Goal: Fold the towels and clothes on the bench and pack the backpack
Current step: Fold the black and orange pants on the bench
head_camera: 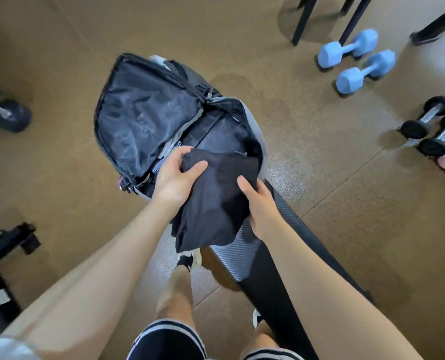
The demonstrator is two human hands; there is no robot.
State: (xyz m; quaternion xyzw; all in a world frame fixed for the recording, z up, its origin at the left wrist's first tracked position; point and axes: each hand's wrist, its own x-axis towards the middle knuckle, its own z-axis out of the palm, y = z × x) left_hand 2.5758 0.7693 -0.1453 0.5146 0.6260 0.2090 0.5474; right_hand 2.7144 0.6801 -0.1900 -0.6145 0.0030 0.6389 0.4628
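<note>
While both hands hold the folded black garment [216,196] at the centre of the frame, the left hand [174,175] grips its upper left corner with the thumb on top and the fingers curled over the edge, and the right hand [257,206] clasps its right edge, thumb on top and fingers hidden beneath the cloth. The garment hangs partly over the mouth of the backpack [164,120], which lies unzipped just above the hands, its front flap thrown open toward the upper left of the frame. The lower end of the garment droops over the black bench [242,258], which runs toward the lower right.

Judged from this position, the garment is about to be pushed into the main compartment. Risk: the loose lower end is unsupported and may unfold or catch on the compartment rim or zipper as it enters. The open flap may also fall shut across the opening.

Blue dumbbells [356,55] and black dumbbells [431,126] lie on the floor at the upper right.
</note>
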